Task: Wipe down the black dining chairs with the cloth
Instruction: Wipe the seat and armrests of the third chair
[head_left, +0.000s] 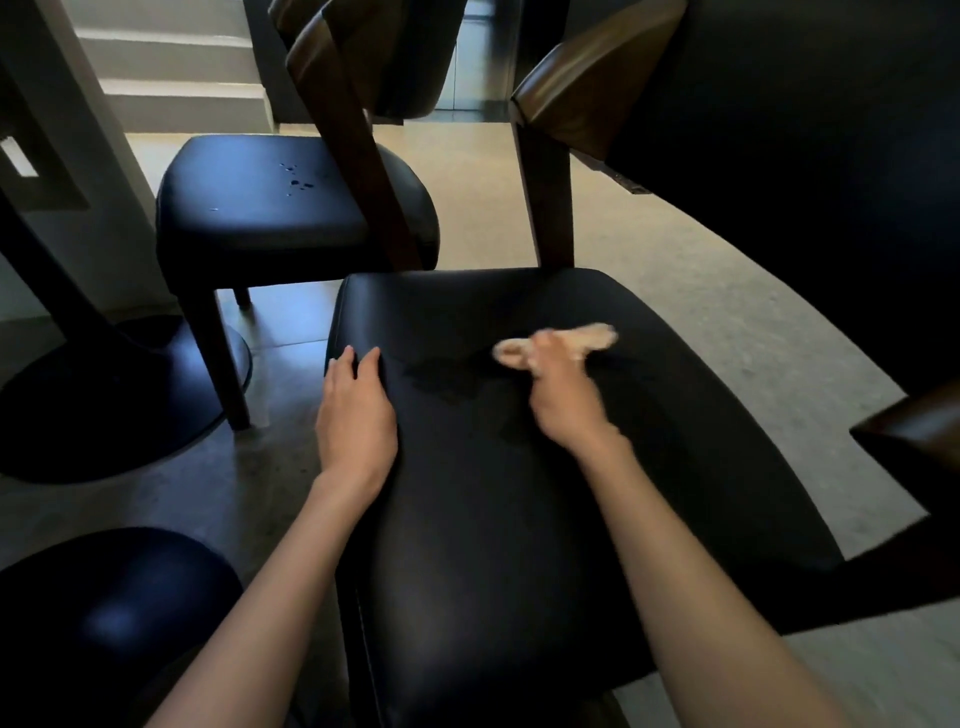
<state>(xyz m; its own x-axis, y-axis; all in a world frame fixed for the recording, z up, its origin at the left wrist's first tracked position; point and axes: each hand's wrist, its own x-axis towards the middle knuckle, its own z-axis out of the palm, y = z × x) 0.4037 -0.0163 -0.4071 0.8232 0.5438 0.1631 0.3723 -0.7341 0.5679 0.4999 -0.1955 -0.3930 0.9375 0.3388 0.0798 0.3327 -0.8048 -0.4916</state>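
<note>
The right hand (563, 400) is showing only as a smear. The pale cloth (561, 340) bunched in it is blurring too, and the fingertips are disappearing into it. The near chair (519, 519) is hiding its own legs under its seat, and its back is running out past the top and right edges. The far chair (249, 218) is losing its back at the top edge, and the specks on its seat are looking too small to name. A third dark seat (104, 613) is getting cut off by the left and bottom edges, the round table base (104, 410) by the left.
</note>
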